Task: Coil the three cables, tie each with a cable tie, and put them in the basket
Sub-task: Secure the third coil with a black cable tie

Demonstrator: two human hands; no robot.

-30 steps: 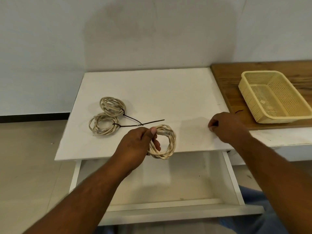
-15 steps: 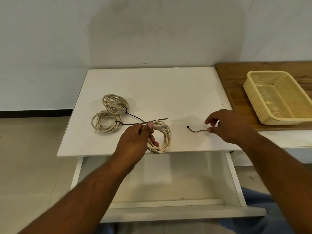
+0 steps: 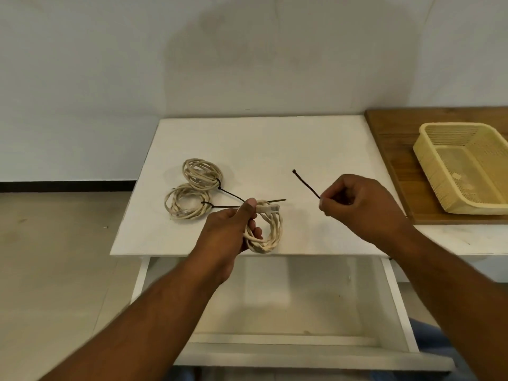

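Cable number three, a small cream coil (image 3: 275, 229), is hanging over the near edge of the white table (image 3: 275, 144). The left hand (image 3: 228, 235) is curling its grip through the loop and round its left side, with the thumb pressing the strands beside the clear plug (image 3: 269, 209). The right hand (image 3: 362, 207) is pinching the tail of a thin black cable tie (image 3: 306, 185), whose head is pointing away, clear of the coil. The coil is probably behaving as a light, springy bundle wanting to unwind, so a hold spanning all strands at once is looking safest. The tie is likely proving stiff yet slick, and is better pinched near its tip for threading. Two tied cream coils (image 3: 202, 174) are lying further left, and the yellow mesh basket (image 3: 428, 174) is sitting on a wooden board (image 3: 395, 166) at right.
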